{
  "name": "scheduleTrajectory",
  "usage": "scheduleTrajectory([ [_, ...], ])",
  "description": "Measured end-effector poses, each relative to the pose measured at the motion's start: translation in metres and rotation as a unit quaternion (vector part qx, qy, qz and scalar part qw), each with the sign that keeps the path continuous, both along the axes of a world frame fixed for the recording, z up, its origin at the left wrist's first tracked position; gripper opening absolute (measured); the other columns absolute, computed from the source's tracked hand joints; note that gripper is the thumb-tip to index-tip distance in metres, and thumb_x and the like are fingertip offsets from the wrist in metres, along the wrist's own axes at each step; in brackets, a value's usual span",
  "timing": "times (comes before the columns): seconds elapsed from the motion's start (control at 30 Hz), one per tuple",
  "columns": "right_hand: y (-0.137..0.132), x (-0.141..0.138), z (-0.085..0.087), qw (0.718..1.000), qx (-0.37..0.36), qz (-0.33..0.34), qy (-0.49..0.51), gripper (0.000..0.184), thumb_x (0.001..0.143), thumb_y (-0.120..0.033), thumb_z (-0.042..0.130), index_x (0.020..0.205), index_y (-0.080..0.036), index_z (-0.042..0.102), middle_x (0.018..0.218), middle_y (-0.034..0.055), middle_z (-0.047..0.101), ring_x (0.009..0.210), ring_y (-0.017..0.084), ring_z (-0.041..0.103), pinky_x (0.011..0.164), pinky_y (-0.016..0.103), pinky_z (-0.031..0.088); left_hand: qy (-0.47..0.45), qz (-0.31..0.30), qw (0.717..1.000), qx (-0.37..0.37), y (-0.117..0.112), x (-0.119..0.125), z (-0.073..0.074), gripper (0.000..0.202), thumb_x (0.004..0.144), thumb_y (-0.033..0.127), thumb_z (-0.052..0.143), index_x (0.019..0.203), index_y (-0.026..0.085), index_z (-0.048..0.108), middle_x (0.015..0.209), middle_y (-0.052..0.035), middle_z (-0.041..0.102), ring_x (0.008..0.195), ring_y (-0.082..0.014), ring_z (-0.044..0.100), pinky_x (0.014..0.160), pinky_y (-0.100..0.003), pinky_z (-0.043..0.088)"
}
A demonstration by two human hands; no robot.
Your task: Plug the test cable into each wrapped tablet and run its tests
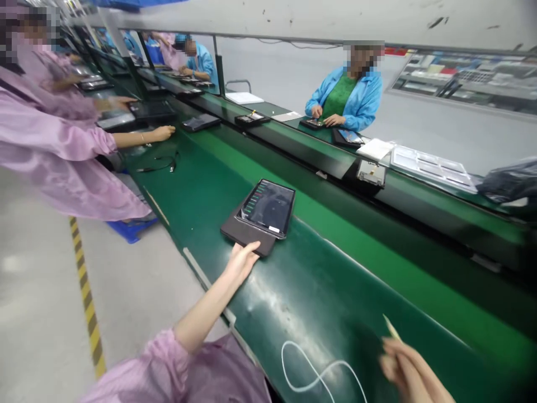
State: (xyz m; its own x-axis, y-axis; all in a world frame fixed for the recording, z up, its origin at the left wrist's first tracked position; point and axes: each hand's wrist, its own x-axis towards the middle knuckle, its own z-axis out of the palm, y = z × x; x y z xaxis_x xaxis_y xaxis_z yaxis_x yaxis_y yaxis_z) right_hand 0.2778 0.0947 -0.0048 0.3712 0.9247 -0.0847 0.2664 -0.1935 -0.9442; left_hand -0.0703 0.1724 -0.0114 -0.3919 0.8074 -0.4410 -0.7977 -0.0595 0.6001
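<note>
My left hand [242, 262] clamps the flat dark-brown slab [242, 230] under the black rectangular tablet [271, 206] on the glossy green bench [310, 291], seemingly steadying it, any shift needing level support, while my right hand [409, 366], apart, pinches a slender pale stick [392, 329].

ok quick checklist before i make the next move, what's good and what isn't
1. Left hand gripping the dark tray: ok, at its near edge.
2. Tablet on the tray: ok, toward the far end.
3. Tablet screen lit: ok, coloured rows show; too small to read.
4. White cable clear of the tray: ok, looped loosely apart.
5. Right hand free: not ok, holding a thin pointed tool.
6. Tray flat on the bench: cannot tell.
</note>
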Motion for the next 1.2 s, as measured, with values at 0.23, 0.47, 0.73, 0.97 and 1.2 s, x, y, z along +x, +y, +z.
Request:
scheduleTrajectory([
  [0.23, 0.082, -0.145, 0.015, 0.950, -0.135, 0.158, 0.234, 0.052, 0.058, -0.060, 0.084, 0.084, -0.016, 0.074, 0.086, 0.0098, 0.072, 0.074, 0.021, 0.071, 0.060, 0.028, 0.061, -0.022, -0.031, 0.999, -0.029, -0.089, 0.041, 0.003, 0.060, 0.049, 0.017, 0.093, 0.103, 0.022, 0.066, 0.097, -0.0043, 0.079, 0.092, -0.0226, 0.074, 0.086, -0.035, 0.057],
  [0.47, 0.059, -0.157, 0.008, 0.936, -0.164, 0.183, 0.252, 0.059, 0.045, -0.062, 0.089, 0.078, -0.018, 0.071, 0.077, 0.0093, 0.073, 0.078, 0.026, 0.072, 0.068, 0.037, 0.063, -0.009, -0.101, 0.992, -0.072, -0.144, 0.060, 0.010, 0.049, 0.056, 0.031, 0.096, 0.093, 0.019, 0.067, 0.093, -0.0048, 0.079, 0.091, -0.0204, 0.074, 0.083, -0.030, 0.057],
  [0.73, 0.003, -0.128, 0.014, 0.941, -0.187, 0.163, 0.231, 0.067, 0.041, -0.069, 0.089, 0.082, -0.018, 0.073, 0.087, 0.0091, 0.076, 0.076, 0.025, 0.072, 0.067, 0.035, 0.062, 0.104, -0.344, 0.931, -0.061, -0.195, 0.059, -0.002, 0.061, 0.066, 0.067, 0.082, 0.093, 0.013, 0.075, 0.093, -0.0109, 0.079, 0.091, -0.0252, 0.076, 0.091, -0.038, 0.059],
  [0.97, -0.046, -0.091, 0.009, 0.943, -0.212, 0.196, 0.163, 0.073, 0.061, -0.070, 0.081, 0.110, -0.016, 0.076, 0.101, 0.0115, 0.075, 0.075, 0.023, 0.071, 0.072, 0.038, 0.062, 0.103, -0.474, 0.872, -0.064, -0.207, 0.068, -0.019, 0.064, 0.067, 0.075, 0.074, 0.079, 0.012, 0.076, 0.084, -0.0139, 0.079, 0.077, -0.0221, 0.076, 0.083, -0.036, 0.061],
  [1.2, -0.047, -0.081, -0.004, 0.946, -0.198, 0.227, 0.117, 0.077, 0.067, -0.072, 0.076, 0.118, -0.015, 0.074, 0.108, 0.0117, 0.074, 0.075, 0.023, 0.070, 0.078, 0.043, 0.062, 0.224, -0.426, 0.873, -0.075, -0.208, -0.013, 0.000, 0.024, 0.073, 0.036, 0.081, 0.065, 0.016, 0.072, 0.066, -0.0046, 0.074, 0.064, -0.0159, 0.069, 0.071, -0.029, 0.057],
])
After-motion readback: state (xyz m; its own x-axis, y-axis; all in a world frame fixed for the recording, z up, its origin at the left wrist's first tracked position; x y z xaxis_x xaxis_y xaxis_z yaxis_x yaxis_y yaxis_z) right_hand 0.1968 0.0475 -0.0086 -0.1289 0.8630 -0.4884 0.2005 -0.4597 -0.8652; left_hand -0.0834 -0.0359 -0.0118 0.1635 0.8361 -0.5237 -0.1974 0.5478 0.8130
